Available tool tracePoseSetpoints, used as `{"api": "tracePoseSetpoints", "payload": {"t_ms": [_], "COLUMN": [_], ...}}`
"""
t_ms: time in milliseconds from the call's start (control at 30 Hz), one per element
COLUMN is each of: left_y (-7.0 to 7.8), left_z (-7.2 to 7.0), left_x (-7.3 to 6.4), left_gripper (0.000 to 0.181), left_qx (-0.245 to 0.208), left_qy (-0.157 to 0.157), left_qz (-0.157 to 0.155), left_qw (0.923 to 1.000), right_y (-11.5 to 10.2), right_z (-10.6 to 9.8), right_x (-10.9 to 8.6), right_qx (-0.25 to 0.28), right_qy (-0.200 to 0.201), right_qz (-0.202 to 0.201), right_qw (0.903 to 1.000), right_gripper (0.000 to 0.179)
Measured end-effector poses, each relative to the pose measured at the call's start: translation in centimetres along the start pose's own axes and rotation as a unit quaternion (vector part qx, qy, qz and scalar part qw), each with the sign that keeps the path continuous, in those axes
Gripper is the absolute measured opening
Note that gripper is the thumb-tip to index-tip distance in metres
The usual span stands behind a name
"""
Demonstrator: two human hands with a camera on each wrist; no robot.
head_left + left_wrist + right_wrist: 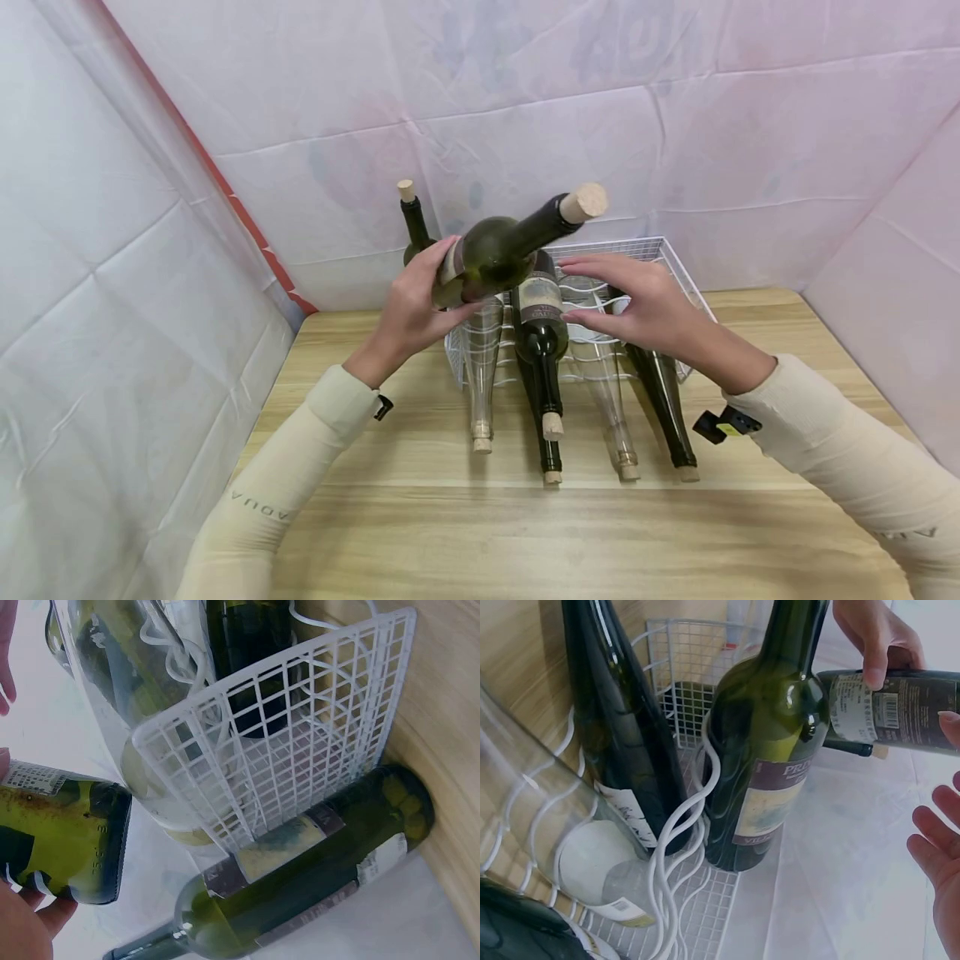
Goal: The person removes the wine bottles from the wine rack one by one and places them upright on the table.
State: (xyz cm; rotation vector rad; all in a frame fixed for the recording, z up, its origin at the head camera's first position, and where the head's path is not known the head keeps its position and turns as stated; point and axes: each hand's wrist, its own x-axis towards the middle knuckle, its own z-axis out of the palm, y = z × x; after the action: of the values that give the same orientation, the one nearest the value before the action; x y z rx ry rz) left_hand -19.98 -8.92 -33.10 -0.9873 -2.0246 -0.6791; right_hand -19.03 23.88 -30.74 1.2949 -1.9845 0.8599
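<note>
My left hand [412,312] grips a green wine bottle [495,250] around its labelled body, holding it raised and tilted over the left part of a white wire rack [684,287]. Its corked neck points up and to the right. A second labelled green wine bottle [542,333] lies on the rack's upper level, cork toward me. To the right of that bottle is my right hand [645,304], thumb and fingers spread apart. In the right wrist view, the right hand's fingertips [926,847] show at the right edge, apart from both bottles, with nothing held.
Lower in the rack lie clear bottles [482,383] and dark ones [663,408], their corked necks jutting forward over the wooden table [480,533]. Another green bottle [300,870] stands upright beside the rack's left end. White sheeting [525,100] hangs behind and at the sides.
</note>
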Motion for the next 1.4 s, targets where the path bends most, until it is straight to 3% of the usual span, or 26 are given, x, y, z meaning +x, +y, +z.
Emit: {"api": "tracePoseSetpoints", "payload": {"t_ms": [333, 700, 833, 1033, 1267, 1400], "left_y": [-0.8, -2.0, -2.3, -2.9, -4.0, -5.0], "left_z": [-0.3, -0.7, -0.9, -1.2, -1.7, -2.0], "left_x": [-1.1, -2.0, -2.4, -2.9, -3.2, -3.6], "left_gripper": [0.087, 0.089, 0.087, 0.086, 0.08, 0.081], "left_qx": [0.011, -0.003, -0.011, -0.037, -0.081, -0.073], "left_qy": [0.014, 0.036, 0.051, 0.072, 0.113, 0.122], "left_qz": [-0.032, -0.087, -0.117, -0.191, -0.291, -0.318], "left_qw": [0.9993, 0.9955, 0.9917, 0.9781, 0.9466, 0.9372], "right_y": [0.7, 1.8, 1.9, 2.0, 2.3, 2.4], "right_z": [0.4, 1.7, 2.0, 2.4, 2.9, 3.2], "right_x": [-1.1, -2.0, -2.5, -3.0, -3.2, -3.2], "right_qx": [-0.047, -0.056, -0.055, -0.068, -0.085, -0.093], "right_qy": [-0.043, -0.095, -0.129, -0.169, -0.195, -0.191], "right_qz": [-0.037, -0.134, -0.136, -0.114, -0.106, -0.119], "right_qw": [0.9973, 0.9849, 0.9808, 0.9766, 0.9713, 0.9698], "right_gripper": [0.059, 0.042, 0.055, 0.054, 0.069, 0.078]}}
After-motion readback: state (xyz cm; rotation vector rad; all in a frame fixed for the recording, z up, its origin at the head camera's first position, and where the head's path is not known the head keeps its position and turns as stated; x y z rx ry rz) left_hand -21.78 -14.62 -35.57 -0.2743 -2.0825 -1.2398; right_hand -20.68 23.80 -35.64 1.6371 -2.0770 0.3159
